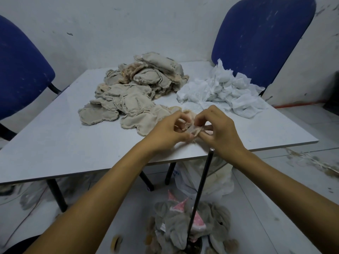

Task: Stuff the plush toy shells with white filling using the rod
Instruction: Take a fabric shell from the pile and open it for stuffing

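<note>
Both hands, left (167, 132) and right (217, 130), pinch one plush shell (192, 130), probably spreading its opening; rod (200, 189) stands upright close by.

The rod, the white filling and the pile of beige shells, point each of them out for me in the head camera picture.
rod (201, 182), head view, on the middle of its dark shaft below the table edge.
white filling (222, 92), head view, on the middle of the crumpled heap.
pile of beige shells (135, 88), head view, on the centre of the pile.

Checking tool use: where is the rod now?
The rod stands unheld in the lower centre, rising from grey plush pieces to the table edge beneath the right hand.
</note>
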{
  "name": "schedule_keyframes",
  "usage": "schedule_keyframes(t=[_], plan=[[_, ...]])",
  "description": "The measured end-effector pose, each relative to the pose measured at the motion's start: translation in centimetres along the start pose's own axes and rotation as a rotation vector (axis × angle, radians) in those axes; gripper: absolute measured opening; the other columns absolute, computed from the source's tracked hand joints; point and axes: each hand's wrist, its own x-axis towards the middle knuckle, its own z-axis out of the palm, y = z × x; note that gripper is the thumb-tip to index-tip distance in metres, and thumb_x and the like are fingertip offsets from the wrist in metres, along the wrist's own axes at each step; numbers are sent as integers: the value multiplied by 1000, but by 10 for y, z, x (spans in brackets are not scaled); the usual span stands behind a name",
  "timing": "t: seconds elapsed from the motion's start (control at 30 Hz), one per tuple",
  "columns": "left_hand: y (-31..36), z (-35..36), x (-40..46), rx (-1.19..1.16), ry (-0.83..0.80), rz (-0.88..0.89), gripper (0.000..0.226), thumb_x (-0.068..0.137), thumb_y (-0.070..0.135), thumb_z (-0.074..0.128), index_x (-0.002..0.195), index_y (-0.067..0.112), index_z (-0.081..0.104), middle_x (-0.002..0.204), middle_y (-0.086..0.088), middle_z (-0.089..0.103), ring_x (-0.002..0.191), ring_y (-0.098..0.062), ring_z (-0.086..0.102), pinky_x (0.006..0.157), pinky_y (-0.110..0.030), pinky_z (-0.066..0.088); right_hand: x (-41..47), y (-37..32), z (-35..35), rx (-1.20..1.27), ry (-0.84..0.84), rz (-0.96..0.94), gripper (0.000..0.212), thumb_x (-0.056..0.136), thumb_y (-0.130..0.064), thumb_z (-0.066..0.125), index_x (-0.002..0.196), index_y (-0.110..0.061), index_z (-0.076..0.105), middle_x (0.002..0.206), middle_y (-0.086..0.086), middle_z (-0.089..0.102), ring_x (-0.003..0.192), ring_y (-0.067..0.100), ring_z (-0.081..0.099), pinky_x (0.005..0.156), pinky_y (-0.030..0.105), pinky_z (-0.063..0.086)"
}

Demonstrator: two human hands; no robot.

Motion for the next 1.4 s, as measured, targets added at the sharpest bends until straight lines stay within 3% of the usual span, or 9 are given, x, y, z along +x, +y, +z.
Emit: schedule_keyframes(t=[0.17, 0.37, 0.53, 0.67, 0.83, 1.0, 1.1, 1.27, 1.4], plan=[[-3, 7, -2, 511, 167, -26, 41, 93, 26, 59, 133, 34, 54, 136, 0, 54, 128, -21, 47, 108, -52, 35, 0, 2, 0, 99, -130, 43, 18, 76, 12, 66, 87, -2, 69, 90, 7, 60, 86, 23, 62, 75, 42, 57], [-6, -2, -8, 42, 91, 115, 22, 86, 17, 73, 108, 20, 69, 109, 5, 69, 103, -8, 64, 92, -28, 50, -1, 6, -2, 157, -69, 54, 23, 73, 14, 66, 78, -8, 69, 87, 2, 58, 83, 14, 61, 77, 39, 57], [-10, -4, -4, 43, -24, 103, 37, 86, 17, 75, 117, 32, 63, 118, 9, 66, 112, -2, 59, 97, -23, 46, 0, 8, -2, 218, -84, 38, 22, 75, 14, 66, 80, -8, 67, 89, 5, 58, 83, 17, 61, 77, 33, 58], [-13, -1, -6, -6, 123, 143, 32, 80, 20, 81, 106, 30, 64, 97, 7, 70, 90, -4, 65, 80, -19, 50, 0, 13, 1, 230, -98, 59, 27, 78, 13, 65, 90, -11, 66, 93, 4, 58, 88, 16, 61, 78, 29, 58], [-13, -3, -7, 10, 144, 195, 28, 83, 24, 78, 98, 35, 57, 89, -4, 66, 78, -21, 59, 72, -34, 49, 7, 19, 2, 198, -222, 127, 41, 93, -13, 65, 130, -30, 58, 104, -7, 58, 97, 1, 56, 80, 11, 44], [-9, -9, -9, -176, 4, 209, 19, 82, 16, 78, 91, 18, 61, 80, 2, 63, 70, -7, 56, 59, -20, 44, 7, 20, 2, 332, -250, 188, 12, 92, -14, 69, 102, -22, 70, 88, 1, 70, 81, 14, 65, 74, 24, 52], [-10, -17, -8, -316, -113, 179, 23, 75, 17, 78, 90, 16, 60, 81, 2, 62, 70, -12, 56, 54, -24, 42, 9, 22, -1, 464, -286, 288, 4, 93, -13, 68, 96, -15, 70, 73, 3, 71, 68, 8, 66, 69, 15, 46], [-11, -16, -5, -316, -119, 170, 28, 78, 15, 75, 103, 19, 63, 91, -2, 62, 80, -18, 58, 60, -31, 48, 10, 23, -4, 596, -320, 353, 13, 93, -5, 65, 104, -11, 65, 57, 0, 57, 52, 2, 54, 58, 10, 41], [-13, -14, -4, -364, -55, 146, 11, 82, 15, 71, 91, 16, 65, 67, 4, 62, 51, -8, 55, 47, -28, 45, 10, 21, -6, 699, -353, 356, 19, 95, -1, 62, 111, -10, 58, 60, 6, 55, 53, 2, 57, 57, 11, 44]])
